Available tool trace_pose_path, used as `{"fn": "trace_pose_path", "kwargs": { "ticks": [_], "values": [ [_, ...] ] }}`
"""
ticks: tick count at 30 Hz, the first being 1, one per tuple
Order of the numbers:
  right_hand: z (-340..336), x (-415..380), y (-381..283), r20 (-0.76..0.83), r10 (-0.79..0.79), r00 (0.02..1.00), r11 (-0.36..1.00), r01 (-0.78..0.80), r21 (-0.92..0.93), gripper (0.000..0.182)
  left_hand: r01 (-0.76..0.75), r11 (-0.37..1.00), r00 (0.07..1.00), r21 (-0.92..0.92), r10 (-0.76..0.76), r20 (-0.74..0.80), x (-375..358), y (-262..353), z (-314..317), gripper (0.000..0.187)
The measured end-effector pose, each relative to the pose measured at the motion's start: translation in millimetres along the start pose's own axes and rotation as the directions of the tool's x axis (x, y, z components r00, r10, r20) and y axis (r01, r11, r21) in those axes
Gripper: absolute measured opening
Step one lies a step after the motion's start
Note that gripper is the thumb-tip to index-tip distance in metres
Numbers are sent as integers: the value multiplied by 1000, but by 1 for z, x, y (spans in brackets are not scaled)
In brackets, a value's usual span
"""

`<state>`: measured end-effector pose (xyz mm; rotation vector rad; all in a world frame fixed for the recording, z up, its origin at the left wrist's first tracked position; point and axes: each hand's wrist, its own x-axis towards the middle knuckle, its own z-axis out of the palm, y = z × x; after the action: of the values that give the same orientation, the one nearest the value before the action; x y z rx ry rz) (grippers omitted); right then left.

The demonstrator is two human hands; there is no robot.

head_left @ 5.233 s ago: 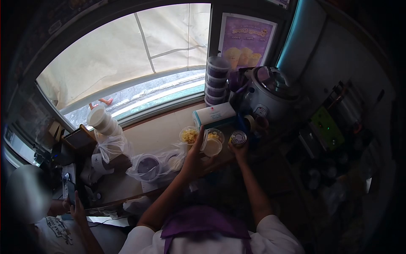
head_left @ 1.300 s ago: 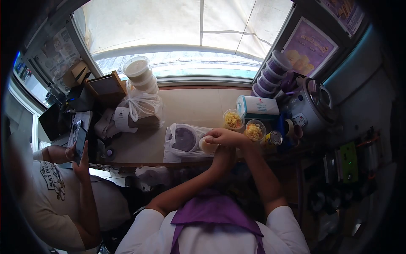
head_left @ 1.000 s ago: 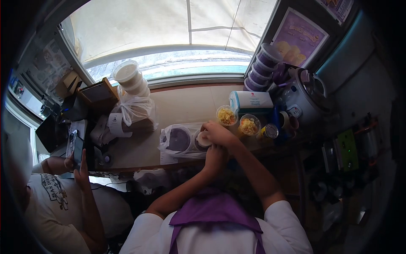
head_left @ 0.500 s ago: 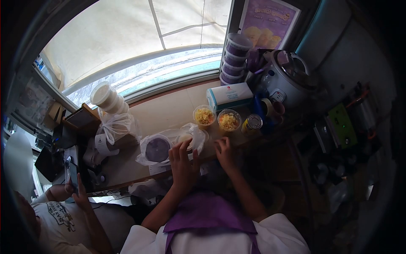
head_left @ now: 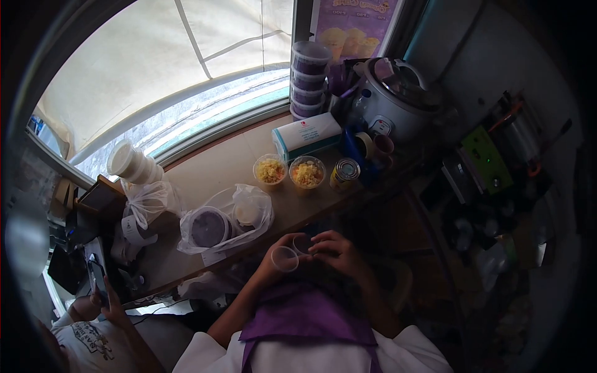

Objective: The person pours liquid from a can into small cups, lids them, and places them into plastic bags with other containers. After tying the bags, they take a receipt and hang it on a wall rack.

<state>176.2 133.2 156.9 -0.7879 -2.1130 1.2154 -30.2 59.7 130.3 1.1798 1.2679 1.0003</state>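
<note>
Low in front of the purple apron, my left hand (head_left: 267,268) is closed around a clear plastic cup (head_left: 285,258). A second clear cup (head_left: 301,243) sits against it, between my two hands. My right hand (head_left: 339,253) has its fingers curled at that second cup's rim. On the counter beyond stand two filled cups, a left one (head_left: 270,170) and a right one (head_left: 308,172), both topped with yellow shreds. Left of them, an open plastic bag (head_left: 260,227) holds a round purple tub (head_left: 210,226) and a smaller whitish container (head_left: 247,212).
A can (head_left: 345,173) stands right of the filled cups, with a tissue pack (head_left: 308,135) behind. Stacked purple tubs (head_left: 308,81) and a rice cooker (head_left: 398,93) line the back. A tied bag (head_left: 149,202) sits left. At lower left, another person (head_left: 118,339) holds a phone (head_left: 97,276).
Both hands have drawn back from the bag and the counter's edge toward my body, and clear cups now show in them. The view has shifted, so the counter things appear further left.
</note>
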Motion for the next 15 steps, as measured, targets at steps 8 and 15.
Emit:
{"fn": "trace_pose_path", "kwargs": {
  "ticks": [8,15],
  "values": [
    [13,97,177,-821,-153,550,889,-286,-357,90,-90,975,987,-202,61,-146,-17,0,-3,64],
    [-4,136,190,-822,58,567,954,-273,-121,95,-131,981,976,-146,102,-191,-18,3,-8,66]
  ]
}}
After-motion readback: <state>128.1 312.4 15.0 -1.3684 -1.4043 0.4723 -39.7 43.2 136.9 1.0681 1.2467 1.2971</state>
